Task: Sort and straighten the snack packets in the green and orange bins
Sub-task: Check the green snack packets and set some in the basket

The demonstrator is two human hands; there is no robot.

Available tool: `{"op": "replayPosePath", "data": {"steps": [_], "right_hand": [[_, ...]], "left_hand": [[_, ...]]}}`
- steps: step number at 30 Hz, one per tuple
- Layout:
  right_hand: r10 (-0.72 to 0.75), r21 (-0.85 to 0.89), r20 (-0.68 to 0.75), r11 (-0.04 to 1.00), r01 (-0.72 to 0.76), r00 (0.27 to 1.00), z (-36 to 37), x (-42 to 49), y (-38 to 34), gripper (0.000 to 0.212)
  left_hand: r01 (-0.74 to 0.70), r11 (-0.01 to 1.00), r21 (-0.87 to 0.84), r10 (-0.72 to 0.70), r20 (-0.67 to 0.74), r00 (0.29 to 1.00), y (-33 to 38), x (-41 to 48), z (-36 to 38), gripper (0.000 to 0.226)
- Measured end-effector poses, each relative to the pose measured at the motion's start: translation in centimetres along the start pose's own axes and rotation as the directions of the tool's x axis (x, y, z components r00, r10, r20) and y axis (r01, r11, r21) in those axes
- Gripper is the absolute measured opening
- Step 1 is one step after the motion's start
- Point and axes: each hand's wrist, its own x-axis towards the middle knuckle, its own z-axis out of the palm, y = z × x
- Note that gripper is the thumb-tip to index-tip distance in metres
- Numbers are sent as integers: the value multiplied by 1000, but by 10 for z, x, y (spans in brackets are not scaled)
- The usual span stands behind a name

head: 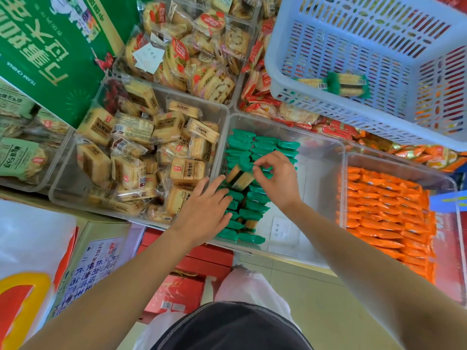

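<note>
Step in hand: straightening the rows in the green bin (318, 157); the orange side is not being handled.
Left hand (206, 205): fingers straight, laid flat on the near rows of green packets (255, 213), apparently holding them down.
Right hand (276, 179): thumb and fingertips curled into a pinch on a green wrapper end, just beyond the left fingertips.
Tilted packet (240, 178): lies askew between the two hands, pale body showing. It is probably the one being pinched, though the fingers hide the exact contact.
Bare part of bin: to the right of the right hand, with a paper label on the floor.
Orange packets (384, 210): well to the right of the right hand, lying in fairly even rows in the orange bin (404, 168).
Next move calls for: turning the askew packet parallel to its neighbours and seating it in the gap, while the flat hand keeps the row from sliding.
</note>
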Motion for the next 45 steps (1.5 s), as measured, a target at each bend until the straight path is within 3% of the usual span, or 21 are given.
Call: {"op": "replayPosePath", "data": {"steps": [4,9,11,13,15,17,19,21,24,31,33,35,37,40,43,45], "right_hand": [[357,292,21,891,-347,934,-27,8,1,11],[546,478,101,707,-522,832,-43,1,8,13],[584,539,127,638,-550,802,-47,-3,8,13],[584,576,172,593,-562,793,-51,-9,5,13],[558,601,222,567,-563,799,-54,-13,0,11],[525,623,251,555,-551,813,-56,-18,-6,9],[481,623,269,574,-532,834,-56,-22,-13,10],[439,608,288,603,-517,851,-57,-25,-18,15],[431,604,319,594,-532,844,-57,-29,-24,13],[411,570,376,603,-557,830,-50,-38,-33,21],[452,560,365,592,-580,814,-50,-38,-34,23],[498,553,341,580,-598,798,-50,-38,-36,25],[529,575,330,544,-611,782,-51,-38,-39,27],[536,586,375,496,-641,757,-54,-38,-43,21],[510,606,432,447,-658,744,-57,-38,-48,29],[496,641,460,387,-662,736,-59,-39,-50,32]], "left_hand": [[-13,1000,26,13,3,1000,-1,1,1,58],[9,1000,-1,-9,-25,1000,-1,4,1,58],[47,994,-94,-55,-92,994,-1,7,-3,53],[137,933,-333,-201,-165,966,1,10,-12,46],[239,737,-632,-400,-124,908,3,14,-27,39],[303,426,-853,-526,39,850,5,20,-40,39],[335,94,-937,-535,237,811,7,27,-47,41],[318,-37,-947,-546,286,788,8,28,-50,32],[283,-93,-955,-561,285,777,7,22,-51,18],[303,-101,-948,-554,307,774,9,2,-54,23],[333,-11,-943,-543,285,789,9,-3,-50,31],[319,117,-940,-472,230,851,9,-11,-48,60],[257,305,-917,-382,129,915,8,-16,-47,79],[137,525,-840,-343,-61,938,7,-18,-47,57],[125,544,-830,-372,-105,922,5,-16,-50,40],[184,461,-868,-411,-25,911,4,-14,-50,40]]}}
